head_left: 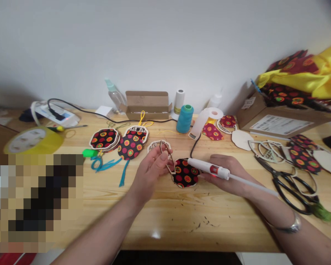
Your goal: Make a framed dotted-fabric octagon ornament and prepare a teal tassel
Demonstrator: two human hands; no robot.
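Observation:
My left hand (153, 165) is closed on a thin, angular wooden frame (171, 165), pinched upright between thumb and fingers. My right hand (228, 173) is wrapped about a white glue gun (209, 168), with a glue stick (253, 184) jutting from its rear. The gun's tip points left, over a scalloped piece covered in black floral fabric (186, 175). Fingers of my right hand reach that piece's right edge; whether they grip it I cannot tell. Partly hidden behind my left hand lies a pale lattice cutout (154, 145).
Stacked fabric pieces (105, 139) and a tasselled pendant (132, 145) lie left. Behind stand a teal thread spool (185, 119) and an open cardboard box (147, 106). Black scissors (289, 189) rest right, below a carton (281, 117) of fabric. Yellow tape (48, 140) sits far left.

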